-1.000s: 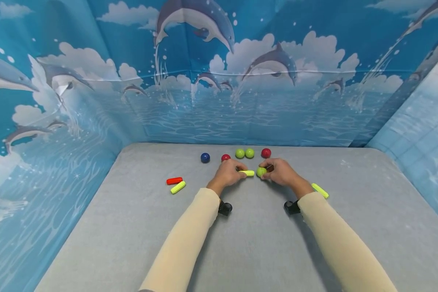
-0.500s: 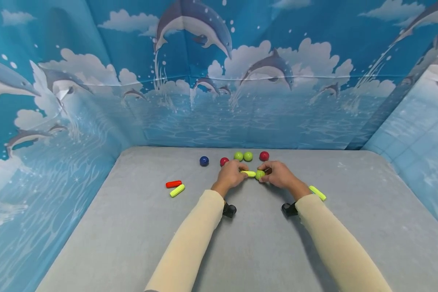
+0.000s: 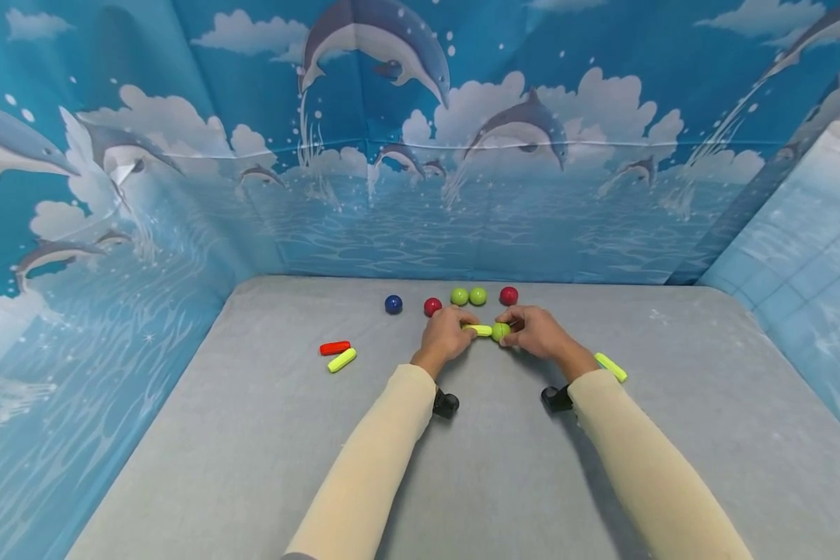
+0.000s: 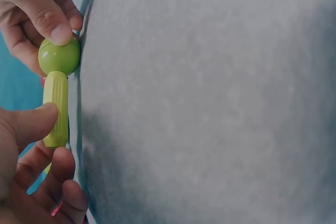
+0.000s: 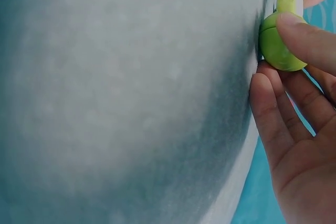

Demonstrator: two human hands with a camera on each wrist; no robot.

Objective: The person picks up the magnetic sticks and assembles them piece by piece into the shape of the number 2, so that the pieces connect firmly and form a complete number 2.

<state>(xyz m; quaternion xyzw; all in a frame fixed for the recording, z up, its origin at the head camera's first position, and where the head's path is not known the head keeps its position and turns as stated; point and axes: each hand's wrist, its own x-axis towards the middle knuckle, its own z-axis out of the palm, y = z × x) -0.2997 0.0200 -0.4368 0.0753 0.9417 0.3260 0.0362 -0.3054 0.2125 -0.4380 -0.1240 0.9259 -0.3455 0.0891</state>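
My left hand (image 3: 446,336) pinches a ribbed yellow-green stick (image 4: 56,95) between thumb and fingers. A shiny green ball (image 4: 59,59) with a seam line is pinched by my right hand (image 3: 540,333). One end of the stick sits right at the ball, the two lined up end to end. In the right wrist view the thumb presses the side of the ball (image 5: 275,48), with the other fingers behind and below it. Both hands are close over the grey table (image 3: 490,451), near its far side.
Behind the hands lie a blue ball (image 3: 393,304), two red balls (image 3: 432,306) and two green balls (image 3: 459,296). A red stick (image 3: 334,348) and a yellow stick (image 3: 341,360) lie left; another yellow stick (image 3: 611,367) lies by the right wrist. Dolphin-printed curtains (image 3: 392,218) stand around the table.
My left hand has moved slightly right with the stick, closing the gap to the green ball. The right hand has kept its hold on the ball, nearly in place.
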